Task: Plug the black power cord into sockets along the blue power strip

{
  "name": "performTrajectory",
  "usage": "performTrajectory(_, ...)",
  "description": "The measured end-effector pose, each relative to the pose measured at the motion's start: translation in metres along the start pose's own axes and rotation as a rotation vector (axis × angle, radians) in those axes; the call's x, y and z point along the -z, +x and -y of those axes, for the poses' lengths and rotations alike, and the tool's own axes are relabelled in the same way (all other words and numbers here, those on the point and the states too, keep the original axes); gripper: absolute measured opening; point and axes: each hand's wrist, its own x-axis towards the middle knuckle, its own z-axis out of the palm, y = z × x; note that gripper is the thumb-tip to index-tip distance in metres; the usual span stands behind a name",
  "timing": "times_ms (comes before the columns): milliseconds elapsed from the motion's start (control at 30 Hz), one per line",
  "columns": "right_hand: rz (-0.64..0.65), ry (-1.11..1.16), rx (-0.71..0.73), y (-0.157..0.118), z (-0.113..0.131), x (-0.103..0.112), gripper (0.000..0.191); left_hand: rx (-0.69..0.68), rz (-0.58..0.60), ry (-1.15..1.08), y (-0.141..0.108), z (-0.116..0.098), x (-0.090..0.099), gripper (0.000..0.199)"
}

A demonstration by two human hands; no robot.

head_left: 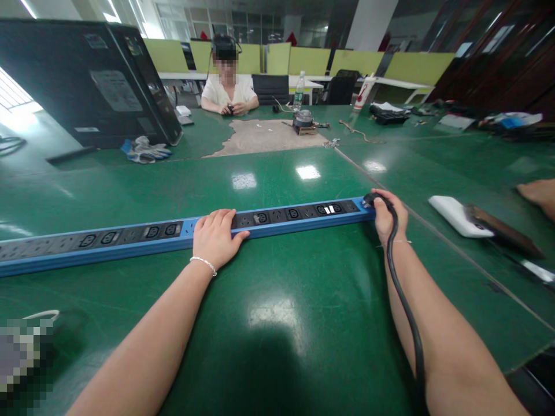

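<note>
A long blue power strip [277, 230] with rows of black sockets lies across the green table, running off the left edge. My left hand [217, 234] rests over the middle of the strip, its fingers wrapped across the top and the thumb on the near side. At the strip's right end, my right hand [389, 215] is closed around the black cable end where it meets the strip. From there the black cable [401, 289] hangs down along my right forearm to the bottom edge.
A large black cabinet [117, 86] stands at the back left, with gloves [145, 150] beside it. Across the green table [281, 179] sits a person [229, 89]. A white object [457, 215] and part of another person's hand [540, 193] are at the right.
</note>
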Motion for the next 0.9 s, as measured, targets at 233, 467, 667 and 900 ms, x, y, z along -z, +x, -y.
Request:
performTrajectory(233, 0.149, -0.154, 0.018, -0.003, 0.009, 0.004, 0.033, 0.000, 0.001, -0.002, 0.000, 0.000, 0.000, 0.056)
performTrajectory(467, 0.185, -0.242, 0.077, -0.003, 0.008, 0.006, 0.033, -0.007, 0.004, 0.006, -0.001, 0.001, 0.000, 0.057)
performTrajectory(667, 0.141, -0.289, 0.052, -0.008, 0.007, 0.003, 0.032, -0.007, 0.000, 0.009, 0.000, 0.001, 0.000, 0.056)
performTrajectory(900, -0.156, 0.007, 0.062, -0.008, 0.017, -0.004, 0.033, -0.013, -0.017, 0.014, 0.000, 0.001, -0.002, 0.057)
